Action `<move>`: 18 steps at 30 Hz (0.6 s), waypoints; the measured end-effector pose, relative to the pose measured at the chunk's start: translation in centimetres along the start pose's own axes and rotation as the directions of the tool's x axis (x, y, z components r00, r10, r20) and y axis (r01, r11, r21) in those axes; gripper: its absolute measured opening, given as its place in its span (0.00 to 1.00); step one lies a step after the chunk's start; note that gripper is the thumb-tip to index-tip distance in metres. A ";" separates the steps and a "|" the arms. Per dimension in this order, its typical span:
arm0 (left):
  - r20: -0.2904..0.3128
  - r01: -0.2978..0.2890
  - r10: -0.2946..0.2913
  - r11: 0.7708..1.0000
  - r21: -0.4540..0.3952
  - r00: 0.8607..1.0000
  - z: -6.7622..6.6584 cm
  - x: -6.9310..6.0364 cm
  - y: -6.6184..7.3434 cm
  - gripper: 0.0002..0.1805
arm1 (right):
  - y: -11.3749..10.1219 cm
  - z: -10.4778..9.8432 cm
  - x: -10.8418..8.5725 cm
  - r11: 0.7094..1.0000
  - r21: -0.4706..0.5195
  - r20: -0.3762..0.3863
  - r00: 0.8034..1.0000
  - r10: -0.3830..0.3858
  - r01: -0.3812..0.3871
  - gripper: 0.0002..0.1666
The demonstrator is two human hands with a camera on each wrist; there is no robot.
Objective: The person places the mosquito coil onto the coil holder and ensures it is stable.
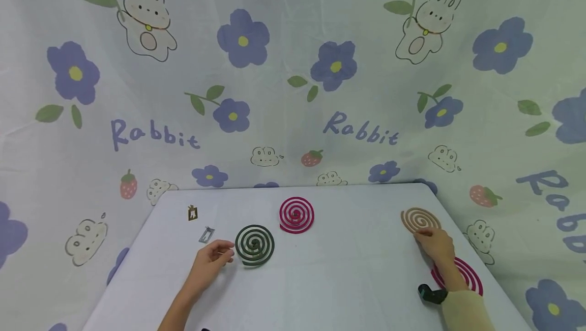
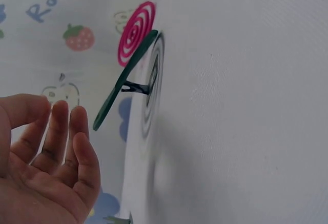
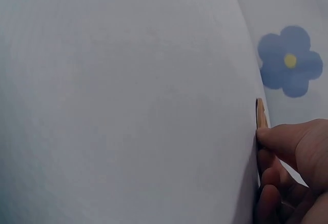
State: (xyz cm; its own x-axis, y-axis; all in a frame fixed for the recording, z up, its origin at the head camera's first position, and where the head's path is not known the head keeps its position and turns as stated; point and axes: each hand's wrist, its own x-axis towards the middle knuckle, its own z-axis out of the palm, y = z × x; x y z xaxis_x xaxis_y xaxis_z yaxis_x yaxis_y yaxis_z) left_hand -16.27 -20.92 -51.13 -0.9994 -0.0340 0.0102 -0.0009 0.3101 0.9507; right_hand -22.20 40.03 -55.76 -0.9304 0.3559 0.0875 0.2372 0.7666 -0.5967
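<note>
Head view shows my right hand (image 1: 435, 245) pinching, with thumb and fingers, the near outer edge of a tan, flat, spiral-shaped coil of matte material (image 1: 417, 220); the coil reaches ahead and to the left of this pinch. Whether it is lifted or lies on the white table (image 1: 348, 270), I cannot tell. I judge it very light, stiff and dry, so hardly slippery, but brittle: the thin outer turn may snap if I squeeze or bend it. A gentle hold across several turns, nearer the centre, should be safer.

My left hand (image 1: 211, 262) grasps nothing, its fingers loosely bent. Just right of it, apart, a dark green, flat spiral coil (image 1: 255, 243) sits tilted on a small dark stand (image 2: 136, 87). This perch looks unsteady to me, so a careless touch could tip it.
</note>
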 end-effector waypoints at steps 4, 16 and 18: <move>0.018 -0.022 0.023 1.000 -0.018 1.000 0.3 0.1 0.0 0.11 | -0.4 0.0 -0.3 0.999 -0.007 0.015 0.999 -0.033 0.033 0.17; 0.064 -0.035 0.038 0.998 -0.046 0.997 1.6 0.3 0.6 0.11 | -2.1 0.5 -1.0 0.996 0.015 0.062 0.995 -0.084 0.083 0.16; 0.073 -0.036 0.039 0.998 -0.051 0.997 1.9 0.4 0.6 0.11 | -2.3 0.6 -1.2 0.995 0.022 0.072 0.993 -0.096 0.095 0.16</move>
State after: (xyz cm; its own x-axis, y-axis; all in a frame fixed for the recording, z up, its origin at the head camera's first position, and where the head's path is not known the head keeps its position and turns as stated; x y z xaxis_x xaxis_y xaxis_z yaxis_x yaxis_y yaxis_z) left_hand -16.75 -18.94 -51.11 -0.9986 0.0474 0.0251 0.0367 0.2621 0.9643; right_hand -21.83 37.49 -54.95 -0.9665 0.2415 0.0870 0.1419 0.7850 -0.6031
